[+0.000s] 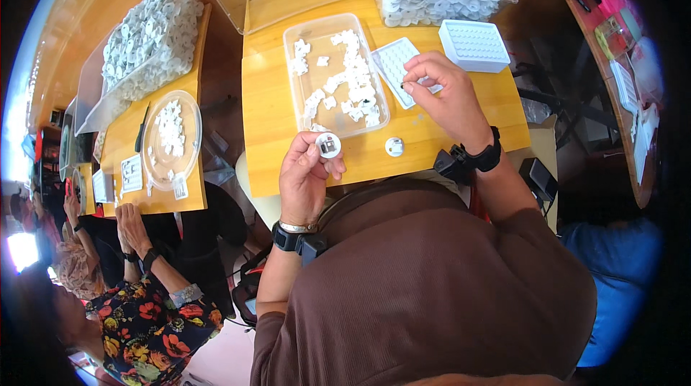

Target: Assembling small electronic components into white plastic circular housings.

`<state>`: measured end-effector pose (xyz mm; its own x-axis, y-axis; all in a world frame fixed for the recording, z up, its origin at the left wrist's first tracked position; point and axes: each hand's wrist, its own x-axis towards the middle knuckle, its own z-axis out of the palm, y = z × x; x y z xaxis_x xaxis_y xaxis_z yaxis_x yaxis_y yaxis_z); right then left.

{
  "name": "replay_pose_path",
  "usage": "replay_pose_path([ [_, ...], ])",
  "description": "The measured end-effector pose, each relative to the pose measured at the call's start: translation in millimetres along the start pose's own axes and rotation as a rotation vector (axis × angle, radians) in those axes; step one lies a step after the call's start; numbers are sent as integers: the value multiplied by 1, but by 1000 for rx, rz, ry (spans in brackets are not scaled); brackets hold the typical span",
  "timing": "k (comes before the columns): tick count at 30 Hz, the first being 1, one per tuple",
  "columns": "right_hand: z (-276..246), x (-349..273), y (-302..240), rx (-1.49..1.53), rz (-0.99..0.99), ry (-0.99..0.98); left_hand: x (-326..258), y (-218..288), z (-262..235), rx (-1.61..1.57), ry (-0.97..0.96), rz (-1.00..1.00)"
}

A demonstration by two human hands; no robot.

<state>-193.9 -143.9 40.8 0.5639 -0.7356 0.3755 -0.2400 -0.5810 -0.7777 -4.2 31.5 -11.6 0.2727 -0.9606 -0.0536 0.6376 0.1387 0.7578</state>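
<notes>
Between the fingers of my left hand (pixel 306 170) is a small round white plastic part (pixel 328 145), its face turned up and showing dark and metallic pieces inside. My right hand (pixel 440 94) is raised over the white slotted tray (pixel 393 62), thumb and fingertips pinched together. A tiny dark bit seems to show at the pinch, too small to name. Another round white part (pixel 394 146) lies on the table close to the front edge, between my hands. Beyond my left hand stands a clear shallow bin (pixel 294 91) with many small white plastic pieces (pixel 360 83) in it.
A stack of white slotted trays (pixel 475 46) stands at the right of the wooden table (pixel 266 119). Behind it is a clear tub (pixel 439 1) heaped with white discs; an open clear box (pixel 302 8) is beside it. At left, a co-worker (pixel 151 314) sits at another table.
</notes>
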Motion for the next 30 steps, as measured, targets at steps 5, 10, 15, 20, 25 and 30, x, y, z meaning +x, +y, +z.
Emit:
replay_pose_path([
  [5, -1, 7, -4, 1, -67, 42, -1, 1, -5, 15, 26, 25],
  [10, 6, 6, -8, 66, -49, 11, -1, 2, -2, 12, 32, 21],
  [15, 27, 2, -24, 128, -161, -84, 0, -4, 3, -1, 10, -42],
  [20, 51, -8, -36, 151, -280, -143, 1, -6, 6, -20, -15, -45],
  [25, 57, -10, -39, 65, -356, -135, 0, -4, 8, -23, -24, -49],
  [30, 59, -11, -39, 56, -369, -155, 1, -4, 9, -15, -19, -54],
])
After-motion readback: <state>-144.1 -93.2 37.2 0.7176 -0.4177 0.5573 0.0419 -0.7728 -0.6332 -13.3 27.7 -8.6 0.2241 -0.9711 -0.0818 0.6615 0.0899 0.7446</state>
